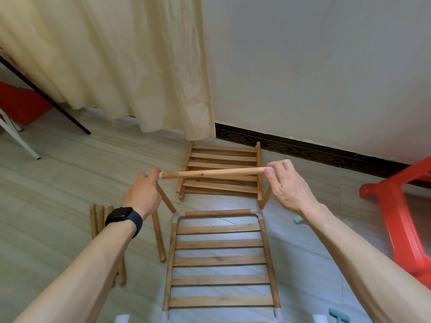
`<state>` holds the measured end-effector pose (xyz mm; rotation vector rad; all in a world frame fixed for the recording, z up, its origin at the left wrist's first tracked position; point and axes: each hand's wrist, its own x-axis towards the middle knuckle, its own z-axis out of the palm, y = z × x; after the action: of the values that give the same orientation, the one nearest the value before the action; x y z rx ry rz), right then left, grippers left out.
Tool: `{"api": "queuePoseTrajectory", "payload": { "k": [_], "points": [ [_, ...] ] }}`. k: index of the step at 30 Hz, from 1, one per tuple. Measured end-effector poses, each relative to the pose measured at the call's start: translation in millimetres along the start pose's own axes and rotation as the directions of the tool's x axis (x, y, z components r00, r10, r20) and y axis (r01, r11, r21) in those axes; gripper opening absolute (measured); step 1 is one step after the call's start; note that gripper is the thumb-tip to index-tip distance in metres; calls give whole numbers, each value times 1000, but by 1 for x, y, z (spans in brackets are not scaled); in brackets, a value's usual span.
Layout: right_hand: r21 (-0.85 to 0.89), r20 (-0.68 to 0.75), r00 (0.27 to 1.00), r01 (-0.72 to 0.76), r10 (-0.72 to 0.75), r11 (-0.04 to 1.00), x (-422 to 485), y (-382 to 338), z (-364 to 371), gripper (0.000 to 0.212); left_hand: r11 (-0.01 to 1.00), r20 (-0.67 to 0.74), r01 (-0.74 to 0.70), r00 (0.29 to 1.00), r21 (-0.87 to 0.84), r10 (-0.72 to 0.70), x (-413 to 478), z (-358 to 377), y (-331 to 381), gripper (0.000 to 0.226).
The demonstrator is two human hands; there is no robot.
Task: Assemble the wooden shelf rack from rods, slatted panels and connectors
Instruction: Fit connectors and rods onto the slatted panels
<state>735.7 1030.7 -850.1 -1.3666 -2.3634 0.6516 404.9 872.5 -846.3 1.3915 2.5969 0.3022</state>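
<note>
Pale slatted panel is lying flat. Left hand and right hand are gripping the round rod at its ends.

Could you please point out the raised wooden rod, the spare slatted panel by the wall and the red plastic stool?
Raised round wooden rod (214, 172): head view, middle of its shaft.
Spare slatted wooden panel (224, 157) by the wall: head view, an upper slat.
Red plastic stool (396, 220): head view, its near leg.
</note>
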Motion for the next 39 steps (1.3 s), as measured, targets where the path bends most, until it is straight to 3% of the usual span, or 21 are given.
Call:
{"api": "queuePoseTrajectory", "payload": {
  "k": [6, 11, 15, 18, 20, 22, 24, 26, 29, 36, 39],
  "points": [
    [56, -10, 997, -79, 80, 995, -1, -9, 5, 29, 1000, -10, -12, 1000, -17, 12, -1, 0, 5, 24],
    [26, -35, 998, -54, 55, 998, -2, -10, 7, 29, 999, -8, -21, 1000, -27, 21, -2, 1, 7, 23],
    [-46, -34, 997, -69, 68, 997, 4, -27, 14, 33, 989, -5, -24, 1000, -149, 23, -1, 3, 14, 12],
    [-100, -20, 998, -69, 67, 993, 8, -36, 16, 34, 969, 54, -6, 998, -246, 20, -2, 2, 12, 18],
    [-14, 38, 996, -81, 81, 997, 7, -35, 13, 33, 941, 164, 28, 986, -338, 29, 0, -5, 6, 28],
    [126, 92, 986, -149, 138, 981, 10, -28, 9, 31, 821, 305, 170, 952, -545, 5, 6, -14, 1, 36],
    [376, 113, 956, -293, 271, 879, 15, -20, 5, 29, 616, 376, 327, 925, -717, -54, 12, -18, 2, 39],
    [573, 160, 898, -423, 411, 702, 21, -17, 3, 31, 493, 372, 379, 921, -783, -119, 18, -14, 5, 33],
    [652, 218, 830, -515, 513, 556, 25, -13, 10, 52, 481, 316, 356, 934, -802, -164, 24, 0, 8, 25],
    [571, 161, 843, -503, 513, 648, 39, -8, 21, 48, 483, 262, 342, 938, -806, -227, 36, 10, 7, 25],
    [597, 171, 818, -530, 550, 602, 44, -7, 24, 51, 476, 244, 339, 937, -812, -252, 36, 14, 6, 24]
  ]
}}
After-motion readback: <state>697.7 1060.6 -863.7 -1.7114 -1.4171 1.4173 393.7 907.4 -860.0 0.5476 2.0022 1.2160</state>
